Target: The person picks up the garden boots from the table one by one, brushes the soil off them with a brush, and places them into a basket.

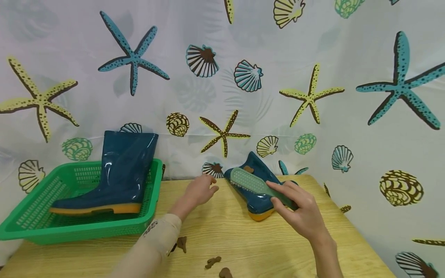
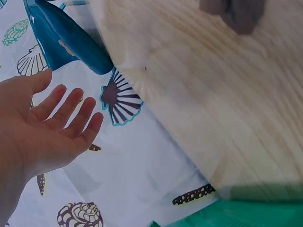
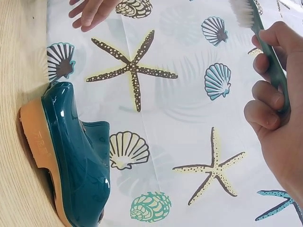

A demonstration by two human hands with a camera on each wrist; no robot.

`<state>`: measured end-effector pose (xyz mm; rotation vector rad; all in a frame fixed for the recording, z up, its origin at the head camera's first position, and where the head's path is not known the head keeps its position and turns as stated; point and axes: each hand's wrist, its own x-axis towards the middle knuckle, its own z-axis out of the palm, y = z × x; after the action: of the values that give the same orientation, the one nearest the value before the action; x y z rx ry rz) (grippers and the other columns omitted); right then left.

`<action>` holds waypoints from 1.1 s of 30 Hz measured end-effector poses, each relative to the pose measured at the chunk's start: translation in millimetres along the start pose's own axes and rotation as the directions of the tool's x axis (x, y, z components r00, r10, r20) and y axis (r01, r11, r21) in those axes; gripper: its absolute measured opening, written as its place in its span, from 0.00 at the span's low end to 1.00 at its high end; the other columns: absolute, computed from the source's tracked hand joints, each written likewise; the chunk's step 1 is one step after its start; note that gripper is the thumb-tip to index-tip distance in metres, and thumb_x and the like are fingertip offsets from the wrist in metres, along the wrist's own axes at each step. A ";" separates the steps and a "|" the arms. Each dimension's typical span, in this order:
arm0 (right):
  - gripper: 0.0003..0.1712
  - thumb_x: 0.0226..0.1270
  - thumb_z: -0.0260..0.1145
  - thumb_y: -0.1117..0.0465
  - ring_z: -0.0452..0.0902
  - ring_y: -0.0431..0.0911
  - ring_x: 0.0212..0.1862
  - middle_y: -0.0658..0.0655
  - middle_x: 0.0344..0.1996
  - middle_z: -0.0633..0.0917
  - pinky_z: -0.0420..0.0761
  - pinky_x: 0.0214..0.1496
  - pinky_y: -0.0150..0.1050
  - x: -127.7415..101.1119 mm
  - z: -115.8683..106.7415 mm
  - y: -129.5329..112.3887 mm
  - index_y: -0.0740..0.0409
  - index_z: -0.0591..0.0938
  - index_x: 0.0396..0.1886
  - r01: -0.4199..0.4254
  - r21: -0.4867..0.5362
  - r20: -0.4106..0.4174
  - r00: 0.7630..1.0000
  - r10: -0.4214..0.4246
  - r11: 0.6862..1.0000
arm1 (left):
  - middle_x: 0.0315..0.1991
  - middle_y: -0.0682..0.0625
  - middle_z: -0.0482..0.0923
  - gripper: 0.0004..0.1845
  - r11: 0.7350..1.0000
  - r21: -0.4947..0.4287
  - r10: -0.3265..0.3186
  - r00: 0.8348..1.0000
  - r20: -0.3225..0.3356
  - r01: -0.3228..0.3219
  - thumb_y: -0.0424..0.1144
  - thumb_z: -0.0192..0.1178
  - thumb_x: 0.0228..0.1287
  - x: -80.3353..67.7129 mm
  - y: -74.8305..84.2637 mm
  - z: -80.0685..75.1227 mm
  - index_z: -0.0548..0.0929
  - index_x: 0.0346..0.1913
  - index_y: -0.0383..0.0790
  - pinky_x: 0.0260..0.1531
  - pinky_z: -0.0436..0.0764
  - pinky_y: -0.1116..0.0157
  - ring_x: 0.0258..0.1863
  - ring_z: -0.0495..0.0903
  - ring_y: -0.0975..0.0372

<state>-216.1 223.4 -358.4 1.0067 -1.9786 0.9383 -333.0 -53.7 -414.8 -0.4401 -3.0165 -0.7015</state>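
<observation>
A dark blue rubber boot [image 1: 259,193] with a tan sole lies on its side at the back of the wooden table [image 1: 243,247]; it also shows in the right wrist view [image 3: 71,156] and the left wrist view [image 2: 61,40]. My right hand [image 1: 299,210] grips the handle of a green scrub brush [image 1: 255,185], bristles down, over the boot; the brush [image 3: 265,42] and curled fingers [image 3: 267,99] fill the right wrist view. My left hand [image 1: 201,189] hovers open just left of the boot's shaft, fingers [image 2: 71,113] spread, touching nothing.
A second blue boot [image 1: 114,177] stands upright in a green plastic basket [image 1: 41,227] at the table's left. Brown dirt clumps [image 1: 212,262] lie near the front edge. A seashell-and-starfish curtain [image 1: 243,77] hangs close behind and to the right.
</observation>
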 end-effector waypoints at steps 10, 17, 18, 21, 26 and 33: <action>0.29 0.49 0.71 0.78 0.57 0.32 0.25 0.47 0.26 0.73 0.60 0.24 0.26 0.9 -2.1 1.1 0.62 0.85 0.54 -0.002 -0.012 0.007 1.000 0.002 1.000 | 0.58 0.41 0.79 0.24 0.973 -0.226 -0.038 0.998 0.054 0.050 0.49 0.52 0.77 13.8 12.9 23.7 0.76 0.64 0.35 0.54 0.81 0.50 0.57 0.80 0.50; 0.28 0.49 0.72 0.78 0.58 0.32 0.24 0.47 0.27 0.74 0.61 0.23 0.25 -0.1 -3.8 -1.3 0.62 0.85 0.54 -0.009 -0.018 0.002 1.000 0.009 1.000 | 0.56 0.39 0.81 0.27 0.938 -0.345 -0.008 0.997 0.074 0.033 0.52 0.48 0.78 23.2 23.7 52.6 0.77 0.62 0.31 0.54 0.81 0.51 0.54 0.81 0.49; 0.28 0.49 0.72 0.78 0.58 0.32 0.24 0.47 0.27 0.74 0.61 0.23 0.25 -0.2 -4.0 -1.7 0.62 0.85 0.54 -0.009 -0.019 0.002 1.000 0.009 1.000 | 0.53 0.38 0.81 0.27 0.932 -0.360 -0.012 0.997 0.082 0.041 0.53 0.48 0.78 25.0 25.4 56.7 0.78 0.59 0.30 0.52 0.81 0.52 0.51 0.81 0.49; 0.28 0.49 0.72 0.77 0.59 0.33 0.24 0.47 0.27 0.75 0.62 0.23 0.25 -1.5 -5.1 -0.7 0.61 0.85 0.54 -0.005 -0.023 0.004 1.000 0.005 1.000 | 0.43 0.39 0.81 0.27 0.914 -0.401 -0.018 0.995 0.095 0.055 0.53 0.47 0.78 31.9 31.5 67.5 0.81 0.52 0.29 0.43 0.79 0.57 0.41 0.80 0.52; 0.28 0.49 0.72 0.77 0.58 0.33 0.23 0.46 0.27 0.74 0.61 0.23 0.25 -3.0 -6.1 2.4 0.62 0.85 0.54 -0.001 -0.017 0.010 1.000 0.002 1.000 | 0.54 0.34 0.79 0.28 0.885 -0.462 -0.037 0.997 0.061 0.061 0.50 0.49 0.77 40.2 39.0 78.3 0.76 0.60 0.25 0.55 0.78 0.53 0.52 0.78 0.49; 0.27 0.52 0.72 0.76 0.58 0.32 0.24 0.46 0.27 0.73 0.62 0.24 0.25 -2.4 -9.2 1.5 0.60 0.85 0.55 -0.023 -0.032 0.023 0.999 0.023 0.999 | 0.68 0.34 0.70 0.28 0.808 -0.585 -0.071 0.997 0.031 0.076 0.46 0.54 0.76 46.1 46.2 87.8 0.69 0.70 0.31 0.69 0.69 0.47 0.68 0.69 0.43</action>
<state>-213.9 232.5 -356.5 0.9833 -2.0222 0.9085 -360.2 36.5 -470.3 -0.3225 -2.7677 -1.6530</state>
